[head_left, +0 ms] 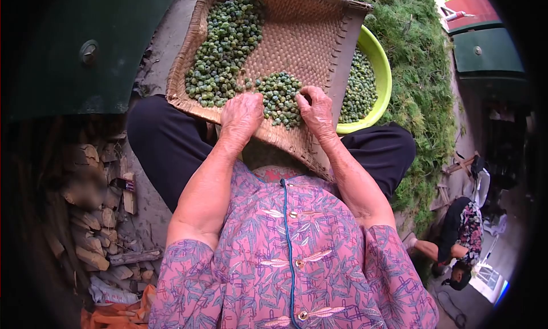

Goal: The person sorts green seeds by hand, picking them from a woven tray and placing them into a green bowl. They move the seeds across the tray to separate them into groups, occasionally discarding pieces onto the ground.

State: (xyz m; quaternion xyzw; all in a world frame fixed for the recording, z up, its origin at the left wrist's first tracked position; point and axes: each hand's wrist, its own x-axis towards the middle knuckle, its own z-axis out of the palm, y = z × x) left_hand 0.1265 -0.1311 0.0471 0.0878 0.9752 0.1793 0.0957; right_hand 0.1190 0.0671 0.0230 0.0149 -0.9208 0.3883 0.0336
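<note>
A woven winnowing basket (297,40) lies tilted across the lap, with small round green cones or fruits in it. The larger heap (220,49) runs down its left side; a smaller pile (281,97) sits near the front edge. My left hand (244,115) is closed at the left of the smaller pile, its fingertips mostly hidden. At the pile's right side, my right hand (317,112) has curled fingers with thumb and forefinger close together. Anything small pinched in either hand is too hidden to name.
A yellow-green basin (383,83) of the same green pieces stands right of the basket. Beyond it lies a bed of cut green sprigs (416,100). Split firewood (91,237) is stacked at left, under a dark green panel (74,20). Another person (465,232) bends at lower right.
</note>
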